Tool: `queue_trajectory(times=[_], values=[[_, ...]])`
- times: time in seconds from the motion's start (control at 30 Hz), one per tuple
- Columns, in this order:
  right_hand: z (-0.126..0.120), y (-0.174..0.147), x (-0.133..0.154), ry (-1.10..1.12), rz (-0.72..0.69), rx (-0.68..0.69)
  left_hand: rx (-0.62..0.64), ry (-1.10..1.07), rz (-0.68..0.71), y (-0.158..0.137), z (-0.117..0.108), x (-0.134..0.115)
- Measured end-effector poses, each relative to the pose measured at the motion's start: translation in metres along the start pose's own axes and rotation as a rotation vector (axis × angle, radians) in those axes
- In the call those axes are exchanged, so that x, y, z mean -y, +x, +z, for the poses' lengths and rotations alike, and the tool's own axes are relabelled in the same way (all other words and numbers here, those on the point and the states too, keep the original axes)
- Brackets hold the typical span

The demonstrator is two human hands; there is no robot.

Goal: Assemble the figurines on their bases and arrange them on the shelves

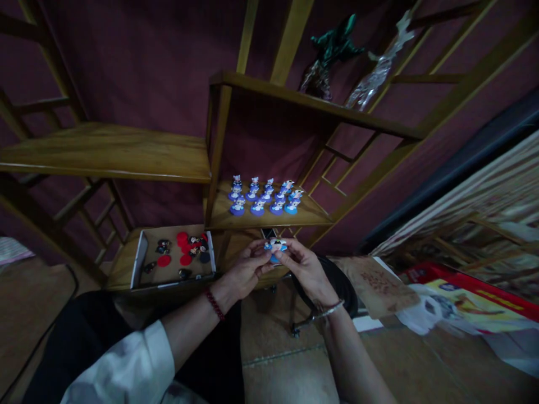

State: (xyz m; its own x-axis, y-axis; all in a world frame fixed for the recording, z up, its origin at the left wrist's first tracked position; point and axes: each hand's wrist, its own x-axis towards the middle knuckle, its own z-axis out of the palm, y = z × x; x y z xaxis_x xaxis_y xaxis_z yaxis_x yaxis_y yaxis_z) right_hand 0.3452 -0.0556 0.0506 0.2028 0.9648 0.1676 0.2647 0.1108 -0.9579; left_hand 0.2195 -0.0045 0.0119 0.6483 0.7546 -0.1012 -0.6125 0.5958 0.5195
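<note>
Between my two hands, in front of the shelf, is a small blue and white figurine (277,247) with a dark top and a blue base. My left hand (248,266) has its fingers closed on the figurine's left side. From the right, the thumb and fingers of my right hand (304,266) pinch it as well. Its far side is hidden by my fingers. Beyond my hands, several similar figurines (257,206) stand upright in rows on a wooden shelf (223,217), most on purple bases and some on light blue ones.
A shallow cardboard box (141,261) at the lower left holds red discs and dark figurines. Higher up, a green statue (337,45) and a plastic-wrapped piece (381,64) stand on the upper shelf. A black round seat (337,286), plastic bag (421,311) and red-yellow package (475,297) are on the right.
</note>
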Motion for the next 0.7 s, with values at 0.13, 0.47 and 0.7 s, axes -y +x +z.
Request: queue_trajectory(times=[0.13, 0.47, 0.7], values=[[0.008, 0.001, 0.000, -0.082, -0.023, -0.008, 0.090, -0.052, 0.022, -0.009, -0.008, -0.009], [0.048, 0.001, 0.000, -0.159, -0.035, 0.046, 0.066, 0.013, 0.093, -0.038, -0.035, -0.031], [0.090, 0.007, 0.003, -0.133, -0.055, 0.123, -0.078, 0.099, 0.123, -0.065, -0.058, -0.064]])
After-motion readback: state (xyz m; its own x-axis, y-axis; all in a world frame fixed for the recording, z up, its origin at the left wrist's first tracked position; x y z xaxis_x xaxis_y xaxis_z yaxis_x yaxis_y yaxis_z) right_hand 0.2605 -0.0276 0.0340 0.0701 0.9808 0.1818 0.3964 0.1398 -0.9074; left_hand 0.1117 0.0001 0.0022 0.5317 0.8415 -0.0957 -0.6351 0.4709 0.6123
